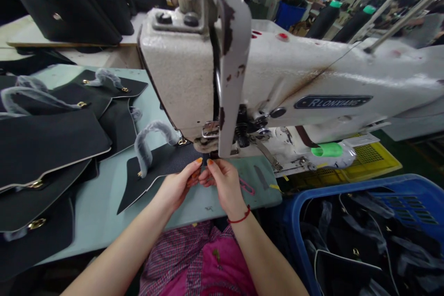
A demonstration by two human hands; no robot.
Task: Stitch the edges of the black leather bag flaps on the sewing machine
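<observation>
My left hand [180, 182] and my right hand [225, 182] meet just below the needle area of a white sewing machine [176, 69]. Both are closed, thumbs against curled fingers, pinching a small dark piece [206, 159] at the presser foot. Whether that piece belongs to the black bag panel [169, 159] is hidden by fingers and machine. The panel lies left of the needle, its pale edge towards me, with a plastic-wrapped handle [144, 145] arching above it. A pink tool [246, 186], perhaps thread snips, lies beside my right hand.
Black bag panels [52, 143] with wrapped handles are piled on the green table [93, 222] at left. Finished-looking black bags [69, 9] stand behind. A blue basket [296, 222] of black pieces is at lower right; a yellow crate [385, 159] sits behind it.
</observation>
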